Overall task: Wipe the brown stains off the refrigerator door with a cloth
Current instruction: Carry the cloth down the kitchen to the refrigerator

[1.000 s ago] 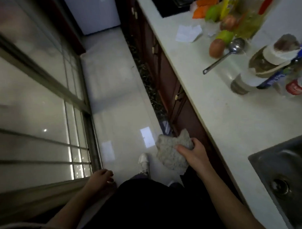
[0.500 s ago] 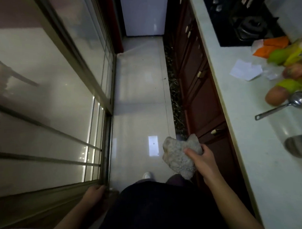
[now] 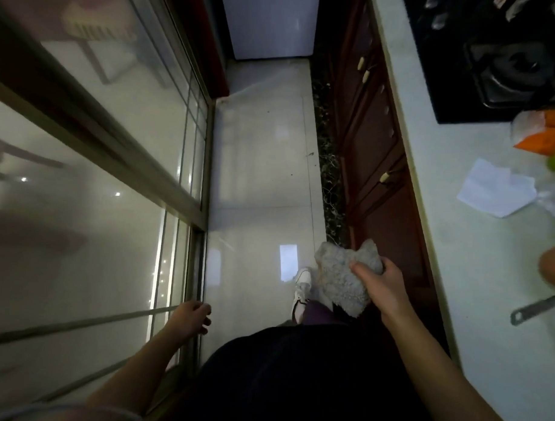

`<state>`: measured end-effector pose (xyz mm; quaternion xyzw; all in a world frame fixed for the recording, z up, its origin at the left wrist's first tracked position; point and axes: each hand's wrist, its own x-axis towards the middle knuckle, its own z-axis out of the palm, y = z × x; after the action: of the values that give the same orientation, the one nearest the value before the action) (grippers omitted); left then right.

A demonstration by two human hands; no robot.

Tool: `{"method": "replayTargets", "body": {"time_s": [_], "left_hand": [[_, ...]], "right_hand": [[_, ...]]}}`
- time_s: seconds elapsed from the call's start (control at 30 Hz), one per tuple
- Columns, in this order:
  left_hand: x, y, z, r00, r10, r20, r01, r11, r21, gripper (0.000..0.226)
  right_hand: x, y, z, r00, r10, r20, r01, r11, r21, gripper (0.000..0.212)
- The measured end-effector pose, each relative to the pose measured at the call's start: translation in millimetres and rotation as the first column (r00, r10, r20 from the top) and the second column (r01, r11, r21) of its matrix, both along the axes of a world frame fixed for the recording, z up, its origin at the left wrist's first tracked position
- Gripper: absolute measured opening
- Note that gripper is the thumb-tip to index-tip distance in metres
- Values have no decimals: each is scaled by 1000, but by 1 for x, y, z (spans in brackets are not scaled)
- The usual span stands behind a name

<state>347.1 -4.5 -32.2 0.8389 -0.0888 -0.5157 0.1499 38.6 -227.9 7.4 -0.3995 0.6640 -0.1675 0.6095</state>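
Observation:
My right hand [image 3: 382, 283] grips a crumpled grey cloth [image 3: 341, 280] at waist height, beside the dark wooden cabinets. The white refrigerator door [image 3: 271, 24] stands at the far end of the narrow kitchen aisle, several steps ahead; no stains can be made out on it from here. My left hand [image 3: 192, 317] hangs low on the left, fingers loosely curled and holding nothing, close to the frame of the glass sliding door.
A glass sliding door [image 3: 104, 159] lines the left side. Dark cabinets [image 3: 375, 162] and a pale countertop [image 3: 479, 266] run along the right, with a black gas hob [image 3: 497, 61], a paper scrap [image 3: 492, 188], vegetables and a ladle handle. The tiled floor [image 3: 262, 166] leads to the refrigerator.
The view has swung from the counter and sink toward the aisle, bringing the refrigerator to the top centre. I have stepped forward; the cloth stays in my right hand.

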Motion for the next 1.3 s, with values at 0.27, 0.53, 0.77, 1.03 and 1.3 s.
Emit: {"method": "replayTargets", "body": {"time_s": [0.27,0.53,0.77,1.03,1.3], "left_hand": [[57,-51,2,976,217,14,-218,974,67,26],[147,-158,-14,952,303,-41,-301,952,55,26],[256,-328,1,980,194,-54,-197,979,-49,27],[346,-529,20,996,76,-42,-84,971,-225,19],[401,-612,7,978,209,-21,-210,974,-81,22]], "right_hand": [[102,-145,15,986,163,39,-162,987,-18,45],[222,-263,20,968,243,56,-241,970,-36,31],[286,-356,26,995,102,17,-101,994,-36,29],[337,-474,14,1000,-2,-29,2,1000,-15,28],[424,-632,16,993,112,36,-111,994,-23,30]]}}
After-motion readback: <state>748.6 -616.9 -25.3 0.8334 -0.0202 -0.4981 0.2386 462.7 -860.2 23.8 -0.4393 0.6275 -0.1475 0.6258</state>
